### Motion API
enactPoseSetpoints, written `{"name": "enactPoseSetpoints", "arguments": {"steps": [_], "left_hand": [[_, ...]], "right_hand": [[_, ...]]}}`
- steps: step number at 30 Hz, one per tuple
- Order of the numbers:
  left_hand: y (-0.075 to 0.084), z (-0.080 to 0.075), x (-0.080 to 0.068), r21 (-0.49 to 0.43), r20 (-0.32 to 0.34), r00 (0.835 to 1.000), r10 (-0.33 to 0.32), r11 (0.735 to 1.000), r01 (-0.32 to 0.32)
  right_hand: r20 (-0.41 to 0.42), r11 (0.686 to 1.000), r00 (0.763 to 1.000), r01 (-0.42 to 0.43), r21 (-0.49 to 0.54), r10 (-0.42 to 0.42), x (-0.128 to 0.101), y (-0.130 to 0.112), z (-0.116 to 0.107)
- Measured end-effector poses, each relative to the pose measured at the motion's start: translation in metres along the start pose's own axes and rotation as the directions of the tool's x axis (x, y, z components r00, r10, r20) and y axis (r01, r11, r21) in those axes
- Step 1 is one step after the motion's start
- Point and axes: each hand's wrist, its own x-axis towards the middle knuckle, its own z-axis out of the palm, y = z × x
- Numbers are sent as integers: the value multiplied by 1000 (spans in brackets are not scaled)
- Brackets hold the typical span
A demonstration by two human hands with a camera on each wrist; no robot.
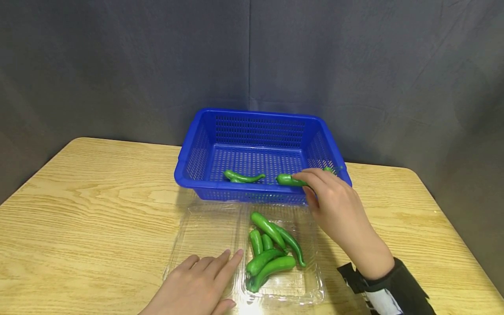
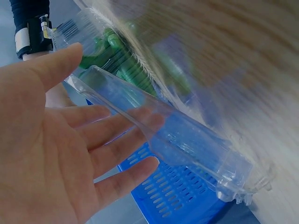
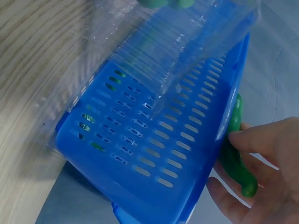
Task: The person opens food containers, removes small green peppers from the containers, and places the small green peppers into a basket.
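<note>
My right hand (image 1: 334,205) pinches a green chili pepper (image 3: 233,158) between thumb and fingers at the near rim of the blue basket (image 1: 257,186). In the head view the held pepper lies level, its blunt end pointing left. My left hand (image 1: 198,282) lies over the lid half of a clear plastic clamshell box (image 1: 212,223), fingers extended. The left wrist view shows that palm and its loosely spread fingers beside the clear plastic wall, gripping nothing. Several green peppers (image 1: 271,264) lie piled in the right half of the box.
Inside the basket another green pepper (image 1: 246,178) lies near the front wall, and part of one (image 1: 327,169) shows by the right corner. The basket stands at the back of the wooden table (image 1: 98,210), before a grey cloth backdrop (image 1: 157,74).
</note>
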Motion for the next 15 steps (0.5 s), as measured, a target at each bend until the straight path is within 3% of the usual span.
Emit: {"name": "enactPoseSetpoints", "arguments": {"steps": [15], "left_hand": [[0, -2, 0, -20, 46, 999, -13, 1000, 14]], "right_hand": [[5, 999, 1000, 24, -31, -24, -1, 6, 4]]}}
